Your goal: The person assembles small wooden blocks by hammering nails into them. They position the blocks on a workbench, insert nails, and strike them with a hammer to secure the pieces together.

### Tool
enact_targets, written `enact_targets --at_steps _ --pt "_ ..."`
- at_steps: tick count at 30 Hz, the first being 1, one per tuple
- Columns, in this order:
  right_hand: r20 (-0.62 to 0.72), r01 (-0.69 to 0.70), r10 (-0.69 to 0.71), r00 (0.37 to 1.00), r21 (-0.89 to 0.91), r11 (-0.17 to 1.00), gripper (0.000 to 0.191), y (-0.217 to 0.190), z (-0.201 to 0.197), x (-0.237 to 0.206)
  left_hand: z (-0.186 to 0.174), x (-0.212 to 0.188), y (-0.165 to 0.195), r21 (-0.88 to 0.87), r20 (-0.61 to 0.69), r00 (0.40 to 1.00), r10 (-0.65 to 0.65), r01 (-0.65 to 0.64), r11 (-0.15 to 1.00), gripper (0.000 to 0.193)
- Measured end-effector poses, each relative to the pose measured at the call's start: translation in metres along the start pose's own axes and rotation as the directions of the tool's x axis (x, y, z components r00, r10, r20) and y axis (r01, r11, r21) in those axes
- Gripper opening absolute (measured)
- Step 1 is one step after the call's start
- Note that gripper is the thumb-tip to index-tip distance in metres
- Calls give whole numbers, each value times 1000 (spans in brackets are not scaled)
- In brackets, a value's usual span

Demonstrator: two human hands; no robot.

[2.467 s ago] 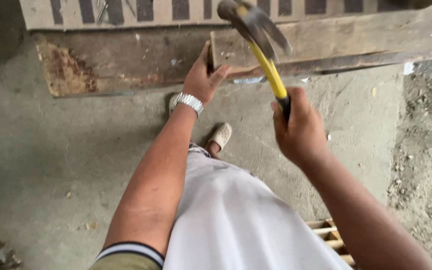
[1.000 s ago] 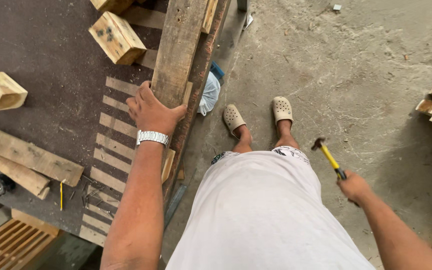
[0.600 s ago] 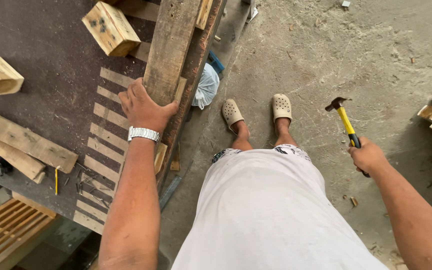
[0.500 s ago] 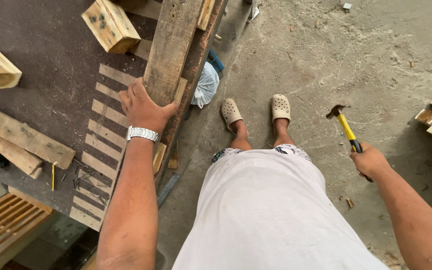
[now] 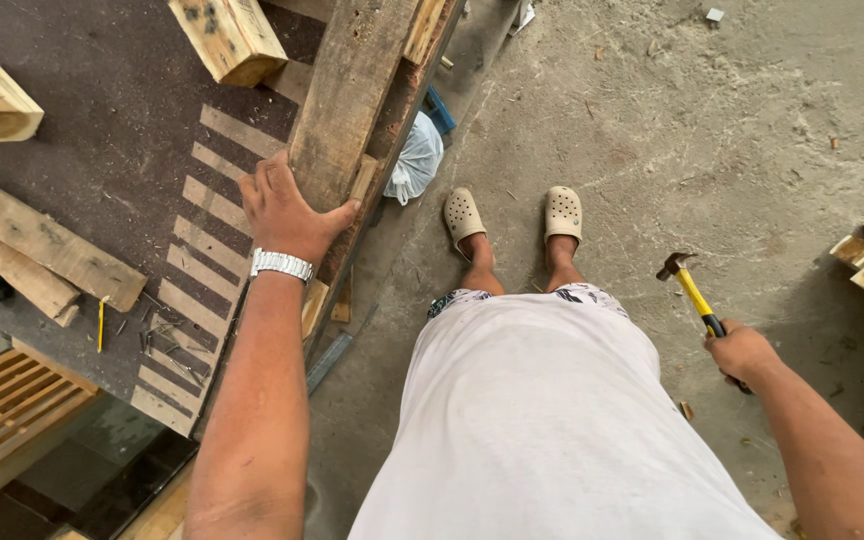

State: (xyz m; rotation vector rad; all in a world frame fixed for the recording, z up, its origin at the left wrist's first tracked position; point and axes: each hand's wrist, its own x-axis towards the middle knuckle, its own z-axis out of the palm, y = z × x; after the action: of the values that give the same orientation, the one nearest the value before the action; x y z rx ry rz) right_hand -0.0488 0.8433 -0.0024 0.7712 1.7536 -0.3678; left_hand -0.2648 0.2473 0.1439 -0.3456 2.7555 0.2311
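- Hammer (image 5: 693, 291), yellow-handled with a dark claw head, sits lower in the right part of the frame than 0.5 s ago; the right hand (image 5: 739, 353) is clenched round its grip, head pointing up and away over the concrete floor (image 5: 712, 130), well apart from any wood.
- Left hand (image 5: 287, 215) stays flat on the long plank (image 5: 352, 110) at the table's edge, fingers spread and thumb hooked over its right side, gripping nothing; a silver wristwatch (image 5: 281, 264) sits below it.
- Judged from this, striking has paused and the plank is merely steadied.
- Outward: 2 wood blocks (image 5: 229, 35) lie at upper left, loose nails (image 5: 157, 325) at lower left, a white plastic bag (image 5: 414, 160) under the table edge.
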Motion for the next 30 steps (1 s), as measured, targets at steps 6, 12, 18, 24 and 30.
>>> enact_targets --at_steps 6,12,18,24,30 --pt "-82 106 -106 991 -2 994 22 -26 -26 9 5 5 5 13 20 999 -38 37 999 114" --pt "-137 192 -185 973 36 981 24 -72 -57 10 8 11 4 18 -53 998 -28 29 999 112" --pt "-110 207 -209 972 -29 978 21 -107 -72 8 6 16 3 21 -55 998 -19 20 1000 112" --pt "-83 149 -155 984 -73 986 20 -93 -68 15 6 17 7 56 -45 999 -18 20 998 107" --pt "-71 102 -108 992 -83 991 24 -54 -59 30 10 15 10 54 -93 995 36 -31 998 105"
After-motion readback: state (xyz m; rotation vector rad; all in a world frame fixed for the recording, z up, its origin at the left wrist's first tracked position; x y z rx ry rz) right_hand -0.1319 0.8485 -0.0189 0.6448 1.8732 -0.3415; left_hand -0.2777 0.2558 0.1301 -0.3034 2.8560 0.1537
